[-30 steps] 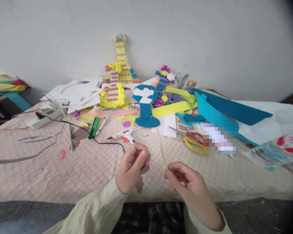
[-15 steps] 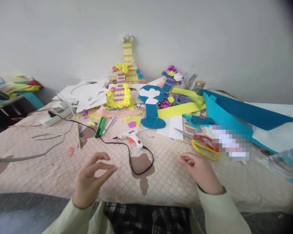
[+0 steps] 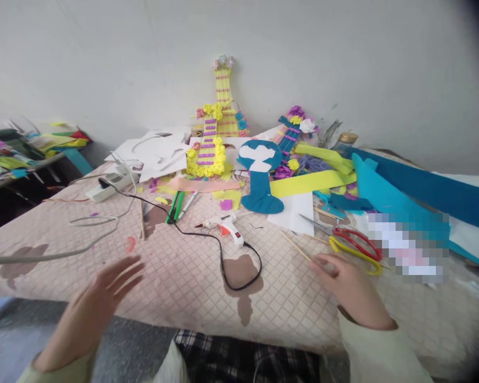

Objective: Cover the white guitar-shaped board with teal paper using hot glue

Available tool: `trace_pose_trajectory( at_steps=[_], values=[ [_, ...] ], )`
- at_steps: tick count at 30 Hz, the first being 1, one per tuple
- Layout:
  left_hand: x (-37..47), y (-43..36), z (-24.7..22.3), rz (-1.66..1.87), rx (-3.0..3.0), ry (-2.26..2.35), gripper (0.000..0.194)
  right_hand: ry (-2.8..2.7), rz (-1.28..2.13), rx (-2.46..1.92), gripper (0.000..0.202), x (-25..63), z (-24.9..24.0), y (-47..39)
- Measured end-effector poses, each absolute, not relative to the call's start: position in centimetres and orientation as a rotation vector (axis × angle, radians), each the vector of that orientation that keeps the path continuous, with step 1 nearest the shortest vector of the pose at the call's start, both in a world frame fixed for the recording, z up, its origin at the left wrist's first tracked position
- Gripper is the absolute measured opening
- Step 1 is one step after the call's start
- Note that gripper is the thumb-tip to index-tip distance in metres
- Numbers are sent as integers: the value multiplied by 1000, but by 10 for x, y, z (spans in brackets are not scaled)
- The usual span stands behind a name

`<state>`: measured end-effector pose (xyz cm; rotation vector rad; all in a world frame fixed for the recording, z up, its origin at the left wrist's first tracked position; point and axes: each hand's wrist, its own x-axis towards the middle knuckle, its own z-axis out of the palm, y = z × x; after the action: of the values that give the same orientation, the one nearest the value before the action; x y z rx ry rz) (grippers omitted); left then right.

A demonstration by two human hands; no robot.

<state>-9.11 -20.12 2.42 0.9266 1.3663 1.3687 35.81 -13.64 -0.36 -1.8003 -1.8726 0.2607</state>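
Head view: left hand (image 3: 114, 282) has swung well left, away from right hand (image 3: 345, 283); fingers loosely extended, nothing seen in grasp. Right hand pinches thin wooden stick (image 3: 296, 247) between fingertips, just left of scissors (image 3: 332, 232); stick, raised steeply a second ago, now slants low over surface (image 3: 183, 287), contact unclear. Seemingly leaves left hand free. Hot glue gun (image 3: 234, 232) lies unheld between hands. Container: gold-lidded jar (image 3: 347, 139) at back, contents unreadable.
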Motion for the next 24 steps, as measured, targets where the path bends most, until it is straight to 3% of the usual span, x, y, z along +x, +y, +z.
trace_pose_trajectory(
  at_steps=[2, 5, 10, 17, 20, 24],
  values=[
    [-46, -188, 43, 1359, 779, 1059, 56, -1806, 183, -1735, 30, 350, 5, -139],
    [13, -166, 62, 1250, 737, 705, 63, -1740, 270, -1583, 25, 328, 22, -150],
    [68, -148, 69, 1065, 743, 391, 61, -1655, 795, -1226, 21, 280, 51, -168],
    [93, -153, 72, 959, 804, 282, 59, -1657, 1071, -1081, 11, 249, 67, -160],
    [91, -153, 72, 960, 835, 281, 59, -1567, 1012, -1098, 11, 252, 64, -159],
    [86, -151, 69, 973, 820, 298, 57, -1413, 685, -1313, 14, 280, 61, -164]
  ],
)
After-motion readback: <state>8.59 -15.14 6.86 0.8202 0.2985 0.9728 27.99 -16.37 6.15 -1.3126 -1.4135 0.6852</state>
